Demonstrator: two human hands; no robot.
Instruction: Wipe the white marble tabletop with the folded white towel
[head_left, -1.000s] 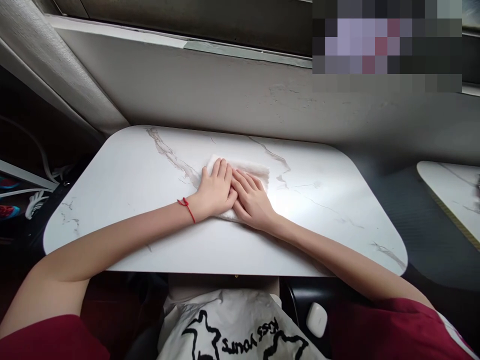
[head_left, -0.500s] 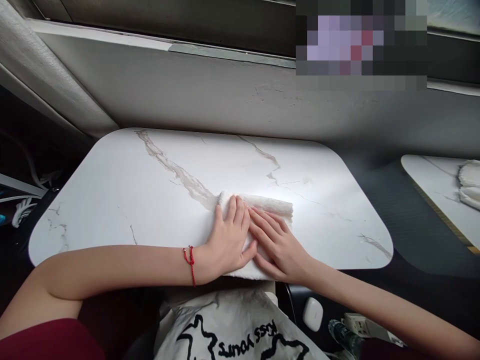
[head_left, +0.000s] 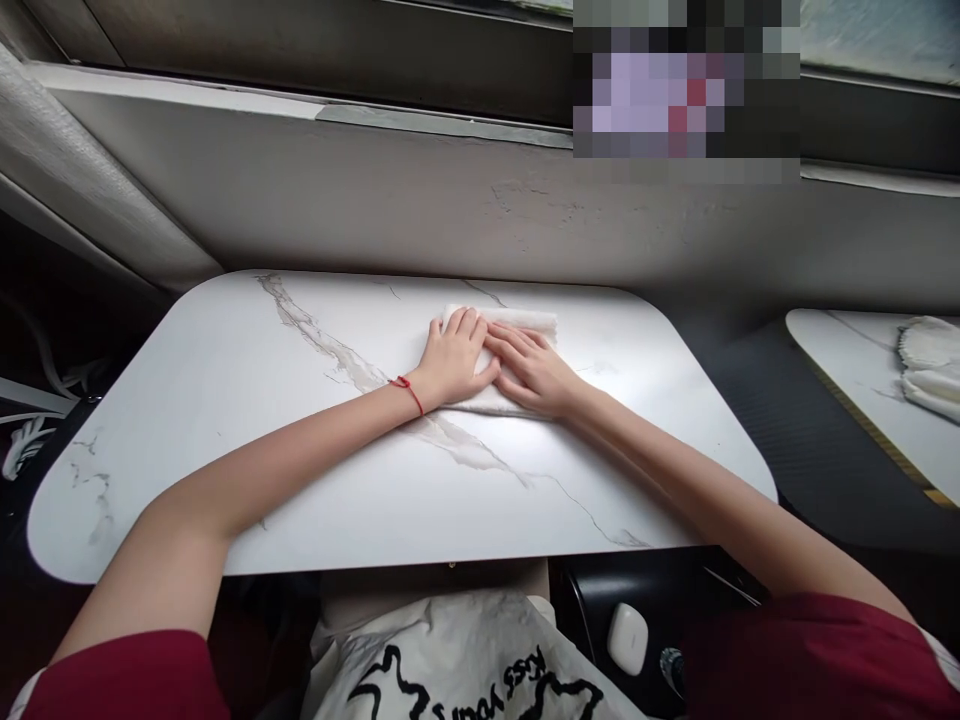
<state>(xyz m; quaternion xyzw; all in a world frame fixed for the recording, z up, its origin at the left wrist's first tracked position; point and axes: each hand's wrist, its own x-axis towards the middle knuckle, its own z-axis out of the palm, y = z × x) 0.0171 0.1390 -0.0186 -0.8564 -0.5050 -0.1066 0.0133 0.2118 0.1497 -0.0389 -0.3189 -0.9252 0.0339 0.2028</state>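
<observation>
A folded white cloth (head_left: 536,322) lies flat on a white marble-patterned table (head_left: 187,460), toward its far edge. My left hand (head_left: 454,362) presses down on the cloth's left part, fingers stretched out and pointing away from me; a red string bracelet (head_left: 409,390) circles that wrist. Flat on the right part rests my right hand (head_left: 536,372), its fingers angled toward the left one. Both hands nearly meet in the middle. Much of the cloth is hidden under them.
A wall (head_left: 360,200) rises behind the table. To the right stands a second marble-patterned table (head_left: 847,370) with a folded white cloth (head_left: 934,365) on it. Below the near edge are a printed white bag (head_left: 480,650) and a small white case (head_left: 628,638). Cables (head_left: 30,440) hang at left.
Both hands have slid the cloth away from me, from the table's near edge to nearer its far edge. My arms are stretched out further, and the view has shifted slightly.
</observation>
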